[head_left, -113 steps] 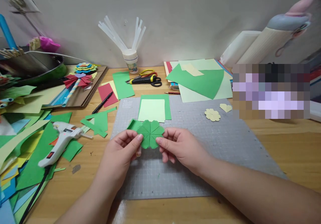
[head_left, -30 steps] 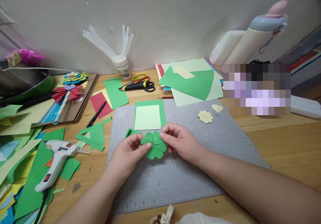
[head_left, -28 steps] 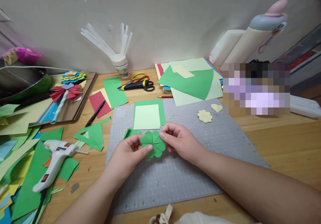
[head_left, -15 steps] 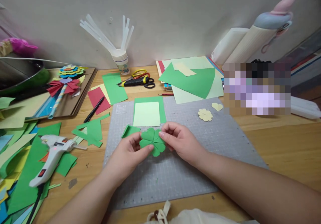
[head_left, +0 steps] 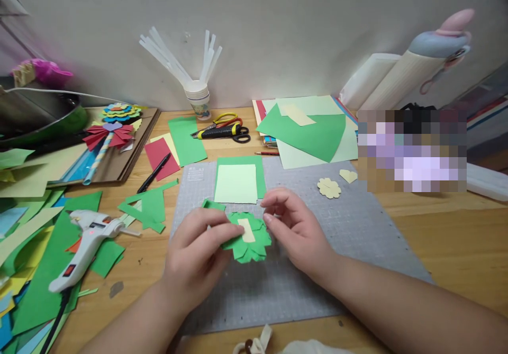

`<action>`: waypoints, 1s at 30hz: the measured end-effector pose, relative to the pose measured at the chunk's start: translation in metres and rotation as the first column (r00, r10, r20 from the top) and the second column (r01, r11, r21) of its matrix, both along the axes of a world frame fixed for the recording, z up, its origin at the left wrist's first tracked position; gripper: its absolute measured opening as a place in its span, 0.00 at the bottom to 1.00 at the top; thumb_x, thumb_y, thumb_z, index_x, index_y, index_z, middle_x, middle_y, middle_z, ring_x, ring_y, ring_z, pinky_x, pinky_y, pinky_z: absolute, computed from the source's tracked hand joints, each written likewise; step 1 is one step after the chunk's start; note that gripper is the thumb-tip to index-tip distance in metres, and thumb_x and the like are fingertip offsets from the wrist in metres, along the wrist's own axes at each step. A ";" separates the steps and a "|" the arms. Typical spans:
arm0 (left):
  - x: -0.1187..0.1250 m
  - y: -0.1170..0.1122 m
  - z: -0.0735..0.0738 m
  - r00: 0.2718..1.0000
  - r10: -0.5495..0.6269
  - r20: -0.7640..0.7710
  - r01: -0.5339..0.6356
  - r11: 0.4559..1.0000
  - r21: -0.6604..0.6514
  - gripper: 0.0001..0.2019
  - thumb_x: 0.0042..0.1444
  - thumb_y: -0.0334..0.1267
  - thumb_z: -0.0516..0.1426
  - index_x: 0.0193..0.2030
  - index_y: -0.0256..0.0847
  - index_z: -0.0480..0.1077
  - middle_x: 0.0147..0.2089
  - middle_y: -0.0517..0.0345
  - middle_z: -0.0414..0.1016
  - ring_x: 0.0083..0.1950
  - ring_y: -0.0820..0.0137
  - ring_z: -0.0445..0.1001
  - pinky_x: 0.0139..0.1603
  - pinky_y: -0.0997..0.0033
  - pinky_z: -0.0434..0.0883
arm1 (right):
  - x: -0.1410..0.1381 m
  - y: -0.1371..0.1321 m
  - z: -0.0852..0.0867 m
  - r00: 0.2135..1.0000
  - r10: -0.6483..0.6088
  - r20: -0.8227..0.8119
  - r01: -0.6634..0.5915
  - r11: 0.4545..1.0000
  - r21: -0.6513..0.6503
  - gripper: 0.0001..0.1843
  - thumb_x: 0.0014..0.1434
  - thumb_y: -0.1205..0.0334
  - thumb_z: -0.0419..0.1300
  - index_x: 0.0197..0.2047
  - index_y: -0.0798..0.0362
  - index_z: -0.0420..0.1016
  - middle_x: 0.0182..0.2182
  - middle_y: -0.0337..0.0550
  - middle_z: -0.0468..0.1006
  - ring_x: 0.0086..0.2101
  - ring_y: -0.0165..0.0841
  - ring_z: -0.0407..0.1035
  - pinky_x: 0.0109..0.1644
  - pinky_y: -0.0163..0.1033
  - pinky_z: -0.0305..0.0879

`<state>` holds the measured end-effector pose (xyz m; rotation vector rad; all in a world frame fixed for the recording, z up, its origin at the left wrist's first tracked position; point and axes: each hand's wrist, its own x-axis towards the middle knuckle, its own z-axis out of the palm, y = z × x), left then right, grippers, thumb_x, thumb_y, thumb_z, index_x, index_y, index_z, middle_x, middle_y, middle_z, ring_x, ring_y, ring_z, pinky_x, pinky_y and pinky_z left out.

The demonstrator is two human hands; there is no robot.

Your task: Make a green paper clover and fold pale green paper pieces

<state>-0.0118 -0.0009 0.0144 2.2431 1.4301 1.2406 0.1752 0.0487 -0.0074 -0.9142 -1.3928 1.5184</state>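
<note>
A green paper flower (head_left: 257,237) is held over the cutting mat (head_left: 301,296), its folded back with a cream paper strip (head_left: 248,230) facing up. My left hand (head_left: 202,243) grips its left side, thumb and fingers closed on the paper. At the flower's right edge is my right hand (head_left: 297,229), fingers curled but apart; whether its thumb touches the petal is unclear. Beyond the hands, pale green paper squares (head_left: 235,183) lie on a green sheet (head_left: 260,177). A green paper scrap (head_left: 214,205) sits behind my left hand, partly hidden.
On the left rest a white glue gun (head_left: 85,243), paper offcuts (head_left: 148,206) and a black pen (head_left: 154,173). Scissors and a cutter (head_left: 222,130) lie at the back near a cup of white sticks (head_left: 197,97). A cream paper flower (head_left: 329,188) and heart (head_left: 348,175) lie right.
The green flower has been turned over, from its petal face to its back with the cream strip. My right fingers have come off the petal they pinched. The view has shifted slightly.
</note>
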 end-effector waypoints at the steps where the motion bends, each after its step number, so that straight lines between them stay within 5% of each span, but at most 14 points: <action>1: -0.001 -0.001 0.001 0.999 -0.019 -0.039 0.021 0.998 0.052 0.22 0.49 0.21 0.54 0.45 0.50 0.72 0.39 0.58 0.70 0.40 0.68 0.70 0.39 0.69 0.67 | 0.000 -0.001 0.000 0.996 0.030 -0.079 -0.041 0.990 -0.132 0.04 0.60 0.60 0.55 0.39 0.48 0.67 0.35 0.40 0.69 0.28 0.28 0.65 0.23 0.31 0.56; 4: -0.004 -0.002 -0.001 0.992 -0.019 -0.123 0.030 0.996 0.090 0.23 0.50 0.20 0.54 0.48 0.51 0.70 0.41 0.57 0.69 0.39 0.69 0.69 0.39 0.69 0.67 | -0.001 0.000 0.001 0.936 0.152 -0.319 -0.299 0.822 -0.486 0.14 0.61 0.48 0.51 0.38 0.50 0.66 0.24 0.36 0.68 0.18 0.25 0.62 0.15 0.27 0.46; 6: -0.004 -0.001 -0.004 0.985 -0.025 -0.173 0.039 0.996 0.076 0.24 0.50 0.19 0.54 0.49 0.49 0.70 0.43 0.56 0.69 0.40 0.69 0.68 0.41 0.69 0.66 | -0.002 0.001 0.002 0.886 0.220 -0.409 -0.438 0.688 -0.578 0.16 0.59 0.46 0.53 0.37 0.51 0.66 0.21 0.35 0.68 0.16 0.25 0.63 0.13 0.26 0.43; 8: -0.003 -0.001 -0.007 0.982 -0.049 -0.183 0.056 0.998 0.031 0.25 0.50 0.19 0.54 0.51 0.48 0.69 0.46 0.55 0.67 0.44 0.68 0.68 0.44 0.68 0.66 | -0.003 0.002 0.003 0.861 0.276 -0.428 -0.497 0.641 -0.585 0.14 0.58 0.50 0.57 0.36 0.53 0.66 0.20 0.35 0.70 0.15 0.23 0.63 0.13 0.25 0.42; 13: 0.006 0.001 -0.005 0.994 -0.073 0.080 0.092 0.959 -0.269 0.22 0.51 0.19 0.49 0.47 0.46 0.70 0.45 0.55 0.66 0.47 0.67 0.67 0.45 0.67 0.67 | -0.004 0.002 0.005 0.927 0.273 -0.259 -0.371 0.777 -0.509 0.12 0.55 0.55 0.61 0.35 0.54 0.67 0.18 0.32 0.70 0.14 0.21 0.61 0.13 0.24 0.48; 19: 0.011 0.007 -0.002 0.904 0.156 0.398 0.114 0.809 -0.577 0.11 0.52 0.27 0.51 0.34 0.43 0.74 0.40 0.55 0.67 0.43 0.66 0.69 0.39 0.69 0.66 | -0.006 0.001 0.005 0.944 0.297 -0.146 -0.330 0.819 -0.470 0.12 0.53 0.54 0.61 0.35 0.54 0.67 0.19 0.31 0.69 0.14 0.22 0.60 0.15 0.26 0.51; 23: 0.010 0.009 -0.004 0.829 0.272 0.488 0.128 0.759 -0.639 0.07 0.51 0.32 0.55 0.31 0.42 0.76 0.39 0.55 0.69 0.44 0.65 0.69 0.42 0.68 0.66 | -0.006 0.001 0.002 0.942 0.318 -0.105 -0.330 0.826 -0.457 0.11 0.55 0.55 0.58 0.35 0.54 0.67 0.19 0.31 0.70 0.13 0.20 0.59 0.15 0.25 0.51; 30: 0.008 0.008 -0.007 0.850 0.257 0.459 0.056 0.823 -0.565 0.06 0.54 0.34 0.57 0.32 0.43 0.75 0.37 0.56 0.69 0.41 0.66 0.68 0.36 0.71 0.64 | -0.007 0.002 0.002 0.950 0.302 -0.081 -0.303 0.821 -0.484 0.10 0.55 0.56 0.57 0.33 0.54 0.66 0.16 0.30 0.69 0.11 0.21 0.59 0.14 0.25 0.46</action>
